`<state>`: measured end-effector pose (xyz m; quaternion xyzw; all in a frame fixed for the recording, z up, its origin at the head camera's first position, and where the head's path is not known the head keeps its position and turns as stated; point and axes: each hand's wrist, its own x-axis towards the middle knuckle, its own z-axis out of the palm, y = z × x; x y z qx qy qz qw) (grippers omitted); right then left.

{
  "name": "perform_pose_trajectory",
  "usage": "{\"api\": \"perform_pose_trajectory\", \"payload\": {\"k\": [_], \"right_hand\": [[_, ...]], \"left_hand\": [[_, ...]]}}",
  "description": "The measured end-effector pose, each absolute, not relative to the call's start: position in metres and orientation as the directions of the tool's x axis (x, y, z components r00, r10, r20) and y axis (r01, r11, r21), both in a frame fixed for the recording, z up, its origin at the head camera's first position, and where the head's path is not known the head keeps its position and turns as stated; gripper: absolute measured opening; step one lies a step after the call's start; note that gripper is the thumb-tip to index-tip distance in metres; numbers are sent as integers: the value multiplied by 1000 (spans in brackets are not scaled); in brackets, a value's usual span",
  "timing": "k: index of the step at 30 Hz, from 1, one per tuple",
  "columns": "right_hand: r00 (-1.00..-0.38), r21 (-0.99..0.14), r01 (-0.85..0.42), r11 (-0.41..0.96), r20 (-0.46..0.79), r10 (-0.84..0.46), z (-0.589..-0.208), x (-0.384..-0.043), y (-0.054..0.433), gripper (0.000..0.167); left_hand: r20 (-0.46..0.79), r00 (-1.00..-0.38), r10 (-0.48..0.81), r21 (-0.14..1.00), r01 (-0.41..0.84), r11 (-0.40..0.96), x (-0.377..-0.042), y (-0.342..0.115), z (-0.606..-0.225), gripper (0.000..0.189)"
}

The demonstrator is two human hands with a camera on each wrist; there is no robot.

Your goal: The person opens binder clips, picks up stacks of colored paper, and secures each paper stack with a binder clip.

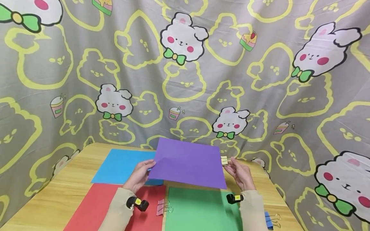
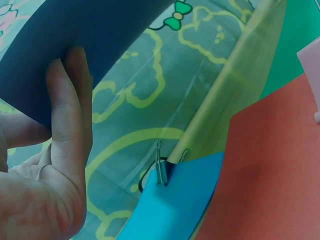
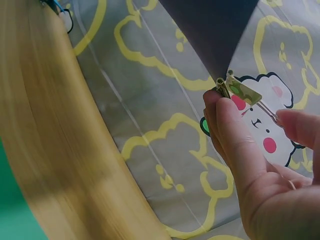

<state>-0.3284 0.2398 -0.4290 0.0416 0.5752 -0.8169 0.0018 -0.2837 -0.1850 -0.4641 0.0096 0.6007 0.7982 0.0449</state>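
Observation:
A purple sheet of paper (image 1: 188,163) is raised and tilted above the table. At its left edge my left hand (image 1: 138,176) pinches it, the fingers on one face and the thumb on the other in the left wrist view. My right hand (image 1: 241,175) holds a yellow binder clip (image 1: 224,160) by its wire handles at the sheet's right edge. Seen from the right wrist, the clip (image 3: 246,94) has its lips parted right at the corner of the sheet, which looks dark there (image 3: 215,35).
Below lie a blue sheet (image 1: 115,166), a red sheet (image 1: 89,202) and a green sheet (image 1: 199,208). A pink binder clip (image 1: 160,207) sits on the red sheet's right edge, a dark clip (image 2: 162,172) on the blue one. Another blue clip (image 1: 268,220) is front right. Patterned curtain (image 1: 138,80) behind.

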Motion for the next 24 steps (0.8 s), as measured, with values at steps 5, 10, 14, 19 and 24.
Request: {"api": "perform_pose_trajectory", "payload": {"k": [5,10,14,19,24], "right_hand": [[-995,-942,70,-329,-88,42,-428,-329,237,30],[-996,-950,69,-303,-84,38,-429,-329,234,29],[-996,-957,66,-281,-80,39,-430,-330,231,28],[-995,-961,60,-269,-78,57,-431,-329,226,29],[-994,-965,62,-256,-82,68,-432,-330,224,29]], "left_hand": [[-42,-996,79,958,-63,-280,-284,-185,-463,50],[-45,-996,81,955,-67,-290,-284,-184,-463,48],[-42,-995,95,952,-69,-297,-284,-185,-463,50],[-42,-995,94,947,-69,-314,-284,-184,-463,49],[-38,-994,103,940,-70,-333,-285,-183,-464,47]]}}
